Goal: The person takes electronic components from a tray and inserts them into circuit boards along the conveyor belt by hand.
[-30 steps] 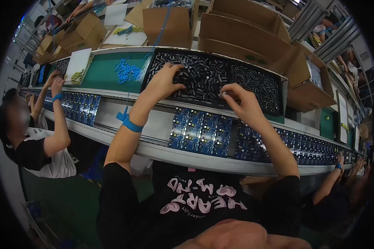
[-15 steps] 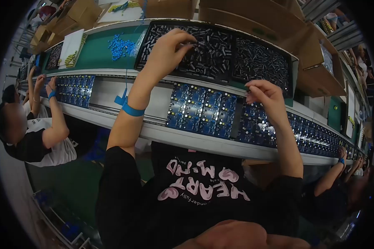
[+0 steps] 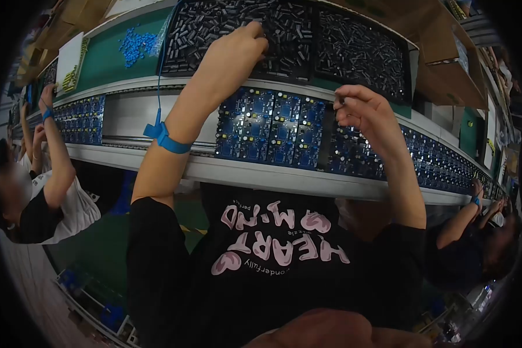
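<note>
My left hand is over the left black tray, among loose black cylindrical capacitors. Its fingers are closed together, and whatever is at their tips is hidden. A blue wrist strap with a cord circles my left wrist. Over the row of boards, my right hand pinches a small dark capacitor between thumb and fingers. Below and between my hands lie blue circuit boards with white and yellow parts, set along the conveyor rail.
A second black tray of smaller dark components stands to the right. Blue parts lie on the green surface at left. Cardboard boxes stand behind. Co-workers sit on both sides, and more boards run off to the right.
The view has shifted, so trays and boards sit higher and further left. My left fingers have closed together over the capacitors. My right hand remains pinched above the boards.
</note>
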`<act>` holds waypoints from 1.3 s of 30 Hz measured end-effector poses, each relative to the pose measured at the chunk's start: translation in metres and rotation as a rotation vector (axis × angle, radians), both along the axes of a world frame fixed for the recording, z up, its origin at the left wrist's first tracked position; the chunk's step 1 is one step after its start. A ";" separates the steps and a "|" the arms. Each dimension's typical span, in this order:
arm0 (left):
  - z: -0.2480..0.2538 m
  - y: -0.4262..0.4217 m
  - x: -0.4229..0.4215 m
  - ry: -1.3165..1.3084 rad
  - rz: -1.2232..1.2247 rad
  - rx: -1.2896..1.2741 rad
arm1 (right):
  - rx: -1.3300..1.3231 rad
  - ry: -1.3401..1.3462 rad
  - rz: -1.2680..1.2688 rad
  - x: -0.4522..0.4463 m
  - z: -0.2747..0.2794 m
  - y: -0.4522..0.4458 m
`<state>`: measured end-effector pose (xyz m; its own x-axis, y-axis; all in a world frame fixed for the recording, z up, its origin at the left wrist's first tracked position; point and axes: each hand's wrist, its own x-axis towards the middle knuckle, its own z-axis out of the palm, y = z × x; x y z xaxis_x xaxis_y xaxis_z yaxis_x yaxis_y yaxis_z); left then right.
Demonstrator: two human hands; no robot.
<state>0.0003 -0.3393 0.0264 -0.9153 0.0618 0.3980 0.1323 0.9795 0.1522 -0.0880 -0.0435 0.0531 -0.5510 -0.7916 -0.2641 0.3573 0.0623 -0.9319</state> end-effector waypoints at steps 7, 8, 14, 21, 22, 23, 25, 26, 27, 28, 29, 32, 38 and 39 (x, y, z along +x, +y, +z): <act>-0.007 -0.010 0.004 0.245 -0.081 0.160 | 0.152 0.224 0.047 0.006 0.007 0.003; -0.002 -0.011 0.006 0.217 -0.061 0.178 | 0.159 0.222 0.046 0.007 0.008 0.003; -0.006 -0.016 0.007 0.258 -0.126 0.364 | 0.048 0.068 0.110 0.006 0.006 -0.005; -0.008 -0.019 0.007 0.188 -0.145 0.549 | 0.211 0.689 0.187 0.014 0.011 -0.037; -0.006 -0.018 0.012 0.174 -0.150 0.581 | 0.339 0.989 0.236 0.017 0.016 -0.041; -0.007 -0.019 0.011 0.160 -0.155 0.613 | 0.340 0.989 0.242 0.021 0.017 -0.047; -0.008 -0.021 0.009 0.130 -0.167 0.679 | 0.432 1.285 0.274 0.030 0.018 -0.057; -0.008 -0.019 0.008 0.117 -0.174 0.710 | 0.432 1.286 0.278 0.032 0.014 -0.060; -0.007 -0.021 0.011 0.103 -0.180 0.741 | 0.421 1.394 0.279 0.033 0.006 -0.063; -0.008 -0.024 0.013 0.093 -0.189 0.768 | 0.408 1.506 0.277 0.034 -0.001 -0.065; -0.008 -0.024 0.015 0.081 -0.197 0.797 | 0.407 1.509 0.279 0.036 -0.006 -0.067; -0.008 -0.025 0.015 0.043 -0.223 0.887 | 0.454 1.585 0.247 0.040 -0.017 -0.071; -0.006 -0.024 0.017 -0.045 -0.289 1.056 | 0.516 1.620 0.227 0.044 -0.024 -0.068; -0.006 -0.023 0.018 -0.060 -0.300 1.081 | 0.519 1.617 0.213 0.043 -0.023 -0.066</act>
